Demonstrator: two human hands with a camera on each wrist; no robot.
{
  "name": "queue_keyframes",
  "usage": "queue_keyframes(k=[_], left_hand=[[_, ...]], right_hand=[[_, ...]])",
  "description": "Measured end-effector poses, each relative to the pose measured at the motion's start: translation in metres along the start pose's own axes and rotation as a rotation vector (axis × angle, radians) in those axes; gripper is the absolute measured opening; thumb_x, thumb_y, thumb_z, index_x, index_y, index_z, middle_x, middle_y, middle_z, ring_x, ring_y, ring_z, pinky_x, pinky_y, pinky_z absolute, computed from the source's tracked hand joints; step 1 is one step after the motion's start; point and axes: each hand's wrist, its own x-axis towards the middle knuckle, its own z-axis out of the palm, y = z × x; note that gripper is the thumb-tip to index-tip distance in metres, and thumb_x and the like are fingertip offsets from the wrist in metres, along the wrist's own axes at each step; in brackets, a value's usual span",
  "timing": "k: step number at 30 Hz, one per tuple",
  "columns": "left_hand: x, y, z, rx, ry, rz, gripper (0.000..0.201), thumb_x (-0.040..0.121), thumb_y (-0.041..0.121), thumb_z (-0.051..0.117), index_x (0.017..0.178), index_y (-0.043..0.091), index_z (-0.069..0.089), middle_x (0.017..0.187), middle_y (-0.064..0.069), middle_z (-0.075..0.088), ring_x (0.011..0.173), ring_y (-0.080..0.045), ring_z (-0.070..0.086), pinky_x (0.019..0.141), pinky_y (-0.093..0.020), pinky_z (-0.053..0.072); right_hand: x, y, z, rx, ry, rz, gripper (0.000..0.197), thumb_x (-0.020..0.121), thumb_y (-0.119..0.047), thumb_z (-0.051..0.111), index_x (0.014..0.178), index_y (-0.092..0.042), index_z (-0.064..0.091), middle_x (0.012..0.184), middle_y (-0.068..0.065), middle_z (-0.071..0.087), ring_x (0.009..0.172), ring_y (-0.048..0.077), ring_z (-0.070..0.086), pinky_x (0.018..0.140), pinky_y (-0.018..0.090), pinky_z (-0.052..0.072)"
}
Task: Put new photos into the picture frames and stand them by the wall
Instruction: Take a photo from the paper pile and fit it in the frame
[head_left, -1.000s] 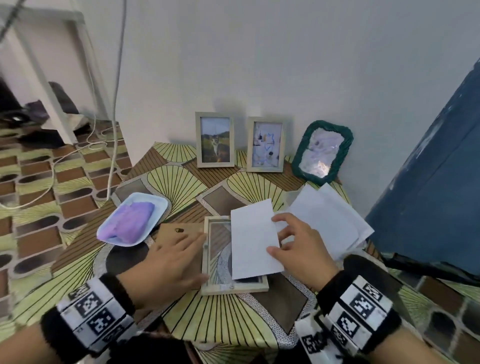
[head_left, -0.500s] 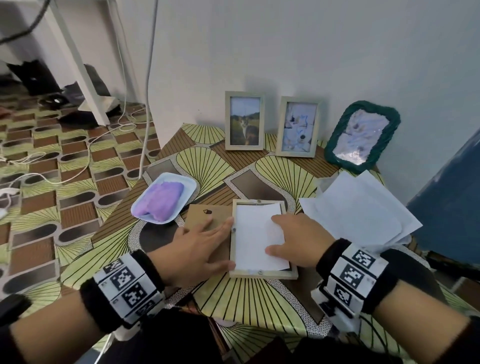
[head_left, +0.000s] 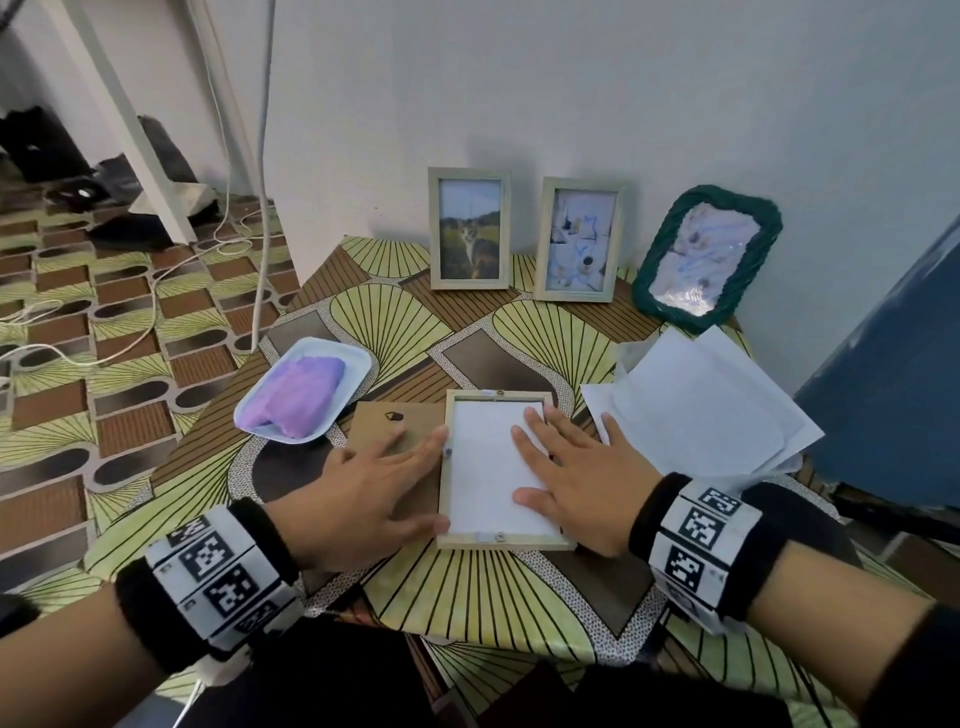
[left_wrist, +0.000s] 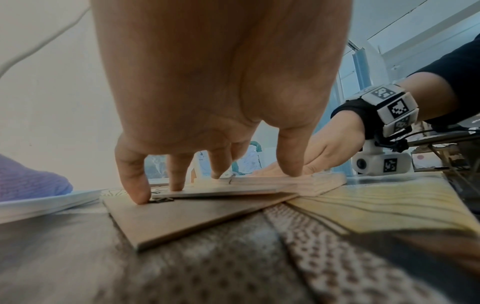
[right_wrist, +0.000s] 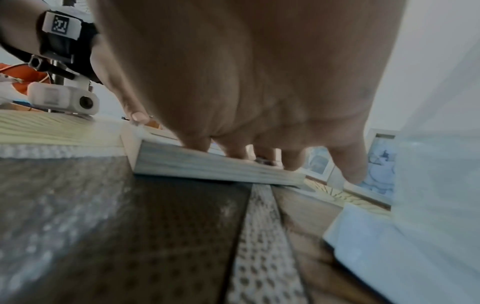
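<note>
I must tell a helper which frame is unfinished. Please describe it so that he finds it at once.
On the patterned table, three frames stand by the wall. The unfinished frame lies flat nearer the person, between both hands. Only it lies face down, showing a white photo back.

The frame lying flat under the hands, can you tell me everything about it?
The frame is a pale wooden rectangle lying face down on the patterned table. White paper fills its opening. Small metal tabs sit along its edges. The right hand presses flat on the paper, and the left hand touches its left side. It partly overlaps the brown backing board beside it.
</note>
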Motion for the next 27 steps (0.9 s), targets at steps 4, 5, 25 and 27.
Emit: queue_keyframes(k=[4,5,25,27], left_hand=[[0.001,0.001,-0.001,-0.006,0.016,0.000,0.090,0.091,0.068,0.040,0.152,0.038,-0.020,0.162,0.020,0.008,0.149,-0.005,-0.013,0.117,-0.053,0.006],[0.001,0.002,-0.001,-0.010,0.018,-0.001,0.090,0.091,0.069,0.041,0.152,0.039,-0.019,0.161,0.021,0.007,0.149,-0.005,-0.012,0.117,-0.053,0.006],[0.062,0.007,-0.038,0.467,-0.023,0.237,0.084,0.090,0.072,0.034,0.156,0.029,0.006,0.164,0.014,0.003,0.150,-0.004,0.007,0.113,-0.054,0.018],[0.064,0.002,-0.036,0.456,-0.007,0.249,0.084,0.088,0.074,0.034,0.156,0.030,0.009,0.163,0.016,0.010,0.149,-0.003,0.010,0.111,-0.050,0.018]], right_hand=[[0.001,0.000,-0.002,-0.005,0.013,-0.004,0.072,0.097,-0.062,0.009,0.154,-0.024,-0.013,0.162,0.000,-0.020,0.149,0.016,-0.017,0.118,0.058,0.003],[0.001,0.001,-0.003,0.023,0.022,-0.004,0.073,0.097,-0.063,0.011,0.155,-0.025,-0.010,0.162,-0.001,-0.018,0.149,0.016,-0.015,0.119,0.056,0.007],[0.004,0.013,-0.006,0.404,0.124,-0.005,0.090,0.085,-0.072,0.046,0.155,-0.027,0.010,0.163,-0.012,0.004,0.149,0.008,0.007,0.117,0.047,0.023],[0.001,0.017,-0.009,0.522,0.161,-0.010,0.086,0.086,-0.065,0.053,0.154,-0.027,0.017,0.162,-0.011,0.013,0.146,0.010,0.019,0.117,0.043,0.025]])
